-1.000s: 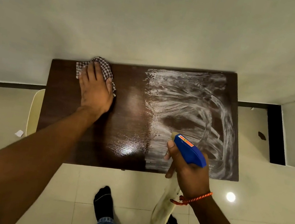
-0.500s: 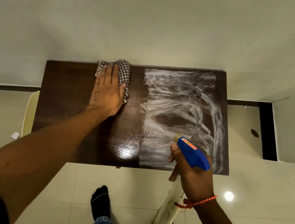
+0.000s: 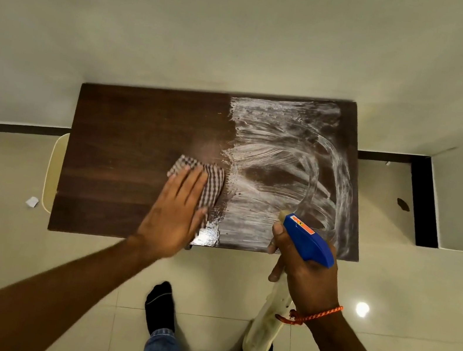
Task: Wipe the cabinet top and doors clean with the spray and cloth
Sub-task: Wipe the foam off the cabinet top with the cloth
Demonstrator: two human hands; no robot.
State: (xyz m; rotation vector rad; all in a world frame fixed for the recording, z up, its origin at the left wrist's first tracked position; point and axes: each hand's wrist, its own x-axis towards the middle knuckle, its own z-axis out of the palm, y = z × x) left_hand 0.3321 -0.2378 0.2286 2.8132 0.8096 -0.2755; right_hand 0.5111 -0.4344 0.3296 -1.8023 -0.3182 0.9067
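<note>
**Left hand** (image 3: 173,214): fingers straight and together, palm flat, pressing the cloth down. Slightly blurred.

**Cloth** (image 3: 214,183): checked and bunched, showing past the fingertips. It lies a little in from the front edge of the cabinet top, about midway along it, and touches the border of the white film.

**Right hand** (image 3: 309,279): fingers curled round the neck of the spray bottle, with an orange cord bracelet (image 3: 311,314) at the wrist.

**Spray bottle** (image 3: 308,242): blue head, pale body hanging below the hand. It is held off the front edge near the front right corner, nozzle towards the top.

**Cabinet top** (image 3: 122,156): dark wood, back edge against the wall.
- Left half: bare and dark.
- Right half: covered out to the right edge by white film (image 3: 281,168) in curved streaks.
- Front edge: a small wet shine (image 3: 209,234) just beside the cloth.

**Doors**: not in view, so their condition cannot be told.

**Floor** (image 3: 418,301): pale tiles.
- Two feet in dark socks (image 3: 161,305) stand before the front edge.
- A paper scrap (image 3: 32,201) lies off the left edge.
- A pale rounded item (image 3: 53,171) sits beside the left edge. What it is cannot be told.

**Step in hand (judged)**: wiping the top, roughly half cleared.

**Next move (judged)**: carry the cloth rightward into the film under flat, even pressure. Use overlapping passes out to the right edge and both right corners. Keep the bottle clear of the path. More spray looks unnecessary there.
</note>
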